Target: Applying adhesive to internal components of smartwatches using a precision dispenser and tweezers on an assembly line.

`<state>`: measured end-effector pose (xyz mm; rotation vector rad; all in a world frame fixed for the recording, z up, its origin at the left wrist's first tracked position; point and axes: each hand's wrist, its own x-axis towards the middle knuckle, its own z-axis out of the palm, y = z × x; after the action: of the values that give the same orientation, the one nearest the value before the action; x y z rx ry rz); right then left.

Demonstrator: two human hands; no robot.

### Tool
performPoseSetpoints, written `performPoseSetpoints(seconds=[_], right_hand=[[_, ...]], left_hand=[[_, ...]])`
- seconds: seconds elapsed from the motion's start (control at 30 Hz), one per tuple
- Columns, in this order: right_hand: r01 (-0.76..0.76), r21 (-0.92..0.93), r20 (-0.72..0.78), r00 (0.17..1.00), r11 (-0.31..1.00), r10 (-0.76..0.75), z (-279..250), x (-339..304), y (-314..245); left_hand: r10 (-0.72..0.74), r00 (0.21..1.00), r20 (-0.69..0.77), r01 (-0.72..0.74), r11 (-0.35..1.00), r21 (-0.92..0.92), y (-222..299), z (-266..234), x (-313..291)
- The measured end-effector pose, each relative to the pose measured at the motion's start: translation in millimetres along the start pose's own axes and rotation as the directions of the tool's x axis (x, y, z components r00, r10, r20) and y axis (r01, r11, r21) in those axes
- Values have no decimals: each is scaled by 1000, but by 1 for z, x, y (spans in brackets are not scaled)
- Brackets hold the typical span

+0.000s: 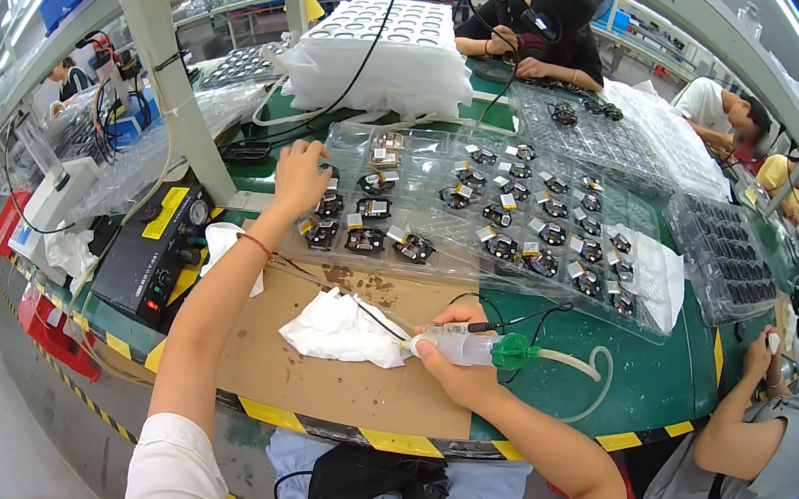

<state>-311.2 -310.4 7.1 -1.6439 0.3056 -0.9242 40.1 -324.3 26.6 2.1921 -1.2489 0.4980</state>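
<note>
My right hand [462, 359] grips a clear dispensing syringe [469, 348] with a green cap and a pale air tube. Its tip points left, touching or just over a crumpled white tissue [345, 327]. My left hand [302, 178] reaches to the left edge of a clear plastic tray [427, 167]. Its fingers are apart and slightly bent, beside a small black part [329, 204]; whether the fingertips touch one is hidden. Several similar black parts with white and yellow labels sit in the tray.
A black dispenser box [149, 252] with a gauge stands at left. Brown cardboard [351, 390] covers the near bench. Behind are stacked white trays [375, 54]; at right, a tray of black parts [722, 254]. A metal post [167, 57] rises at left. Co-workers sit across and at right.
</note>
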Motion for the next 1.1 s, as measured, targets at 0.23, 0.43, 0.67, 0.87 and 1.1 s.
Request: performPoseSetpoints(seconds=[0.23, 0.43, 0.67, 0.87, 1.1], right_hand=[[-1, -1, 0, 1000, 1000, 1, 0, 1, 0], [-5, 9, -7, 1000, 1000, 5, 0, 0, 3], [-22, 33, -16, 1000, 999, 23, 2, 1, -1], [-38, -9, -23, 999, 999, 38, 1, -1, 4], [-49, 18, -30, 998, 999, 50, 1, -1, 3]], left_hand=[[192, 971, 142, -199, 979, 36, 37, 8, 2], [43, 985, 165, -55, 996, 70, 49, 19, 10], [18, 970, 244, -40, 996, 85, 52, 24, 8], [-20, 993, 120, 70, 900, -431, 52, 12, 5], [81, 864, 496, 470, -483, -739, 66, -48, -34]])
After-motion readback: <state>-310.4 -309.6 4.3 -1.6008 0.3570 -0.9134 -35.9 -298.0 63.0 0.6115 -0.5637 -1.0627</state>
